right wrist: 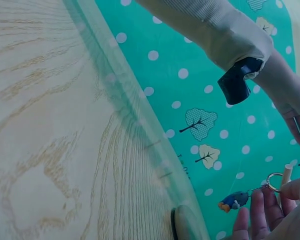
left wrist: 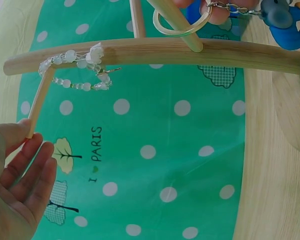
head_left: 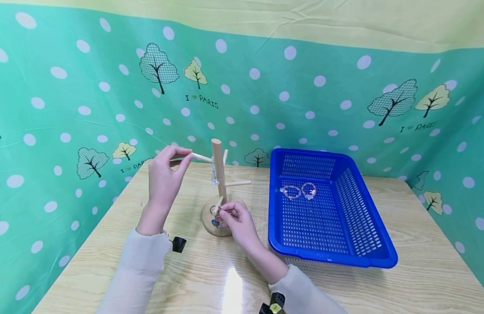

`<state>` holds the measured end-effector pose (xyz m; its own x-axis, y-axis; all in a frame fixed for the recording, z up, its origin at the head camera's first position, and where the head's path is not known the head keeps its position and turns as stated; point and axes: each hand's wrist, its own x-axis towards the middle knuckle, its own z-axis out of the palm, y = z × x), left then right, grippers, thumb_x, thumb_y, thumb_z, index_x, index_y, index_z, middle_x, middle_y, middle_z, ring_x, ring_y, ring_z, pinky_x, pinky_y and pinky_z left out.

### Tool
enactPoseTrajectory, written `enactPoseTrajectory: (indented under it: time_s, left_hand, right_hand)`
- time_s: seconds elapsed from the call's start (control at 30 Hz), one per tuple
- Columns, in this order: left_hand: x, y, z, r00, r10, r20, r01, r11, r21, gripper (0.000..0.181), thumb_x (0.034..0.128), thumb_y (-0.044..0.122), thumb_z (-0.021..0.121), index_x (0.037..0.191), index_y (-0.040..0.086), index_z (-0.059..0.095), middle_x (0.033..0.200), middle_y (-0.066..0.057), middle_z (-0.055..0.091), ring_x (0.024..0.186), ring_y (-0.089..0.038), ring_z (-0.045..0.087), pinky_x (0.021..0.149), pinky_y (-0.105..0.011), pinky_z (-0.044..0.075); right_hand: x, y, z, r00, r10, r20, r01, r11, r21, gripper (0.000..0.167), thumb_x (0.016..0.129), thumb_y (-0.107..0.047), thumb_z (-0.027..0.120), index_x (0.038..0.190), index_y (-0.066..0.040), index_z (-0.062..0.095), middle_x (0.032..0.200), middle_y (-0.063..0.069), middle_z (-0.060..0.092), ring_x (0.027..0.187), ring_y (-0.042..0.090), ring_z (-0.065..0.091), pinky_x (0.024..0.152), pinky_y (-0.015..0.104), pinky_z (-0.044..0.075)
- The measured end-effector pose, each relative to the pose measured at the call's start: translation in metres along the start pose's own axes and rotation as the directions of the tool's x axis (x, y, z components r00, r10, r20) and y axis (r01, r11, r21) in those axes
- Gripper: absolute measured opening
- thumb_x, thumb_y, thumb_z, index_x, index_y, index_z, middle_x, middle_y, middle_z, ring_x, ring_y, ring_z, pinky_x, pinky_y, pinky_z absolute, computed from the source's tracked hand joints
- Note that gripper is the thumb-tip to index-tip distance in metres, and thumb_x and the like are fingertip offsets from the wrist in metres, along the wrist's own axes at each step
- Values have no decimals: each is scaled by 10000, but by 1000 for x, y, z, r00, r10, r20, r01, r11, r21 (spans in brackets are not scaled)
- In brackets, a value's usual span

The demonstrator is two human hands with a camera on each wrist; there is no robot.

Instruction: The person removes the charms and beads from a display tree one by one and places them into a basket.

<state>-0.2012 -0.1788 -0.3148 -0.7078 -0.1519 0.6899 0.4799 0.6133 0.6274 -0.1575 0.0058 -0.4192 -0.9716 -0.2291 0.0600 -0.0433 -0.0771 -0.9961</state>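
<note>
A wooden stand [head_left: 219,168] with a round base and several pegs stands on the table. At its upper left, my left hand [head_left: 163,176] pinches the tip of a peg [left wrist: 38,100] between thumb and fingers. From that peg, close to the post, hangs a clear beaded bracelet [left wrist: 70,56]. My right hand [head_left: 242,224] is at the low front peg [head_left: 219,202], holding a keychain with a blue and grey figure [left wrist: 280,22]. The keychain's metal ring [left wrist: 162,27] is around this peg. In the right wrist view the figure [right wrist: 235,201] dangles beside the fingers.
A blue plastic basket [head_left: 272,209] stands to the right of the stand, with two beaded bracelets [head_left: 312,192] on its floor. Another peg [head_left: 239,183] juts right from the post towards the basket. Behind the table [head_left: 187,283] hangs a green dotted curtain [head_left: 242,87].
</note>
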Motion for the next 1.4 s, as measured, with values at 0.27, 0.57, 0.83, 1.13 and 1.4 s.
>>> enactPoseTrajectory:
  time_s: [0.27,0.57,0.83,1.13,1.4]
  left_hand:
    - [0,-1,0,1000,0,-2,0,1000,-2,154,918,126,718,1011,3,722,960,-131,716,905,-245,695,797,-1,516]
    - [0,-2,0,1000,1,-1,-1,1000,4,155,918,132,718,1013,10,722,966,-132,719,911,-249,695,801,2,509]
    - [0,-2,0,1000,6,-1,-6,1000,-7,155,918,129,718,1011,5,721,961,-135,720,905,-249,695,801,-6,516]
    - [0,-2,0,1000,8,-2,-8,1000,-2,154,921,134,715,1008,8,722,957,-134,719,901,-251,697,797,4,508]
    - [0,-1,0,1000,9,-3,-9,1000,-7,150,921,133,715,1003,7,722,954,-133,722,899,-251,701,797,-2,513]
  right_hand:
    - [-4,-2,1,1000,8,14,-8,1000,2,164,978,-18,565,1091,100,571,1106,283,692,906,174,706,798,281,613]
    - [-11,-8,0,998,5,58,-5,1000,0,189,988,-51,570,1109,94,569,1126,280,694,943,216,707,847,350,624]
    - [-16,-14,-1,996,8,90,-7,1000,-12,194,993,-63,564,1114,89,571,1123,275,689,940,174,703,869,368,628]
    - [-23,-23,-4,992,16,122,-17,1000,8,200,992,-70,568,1118,85,567,1131,288,678,965,196,703,883,348,629]
    - [-32,-33,-8,990,31,138,-35,999,32,185,996,-60,562,1124,73,564,1153,271,680,941,132,690,915,392,620]
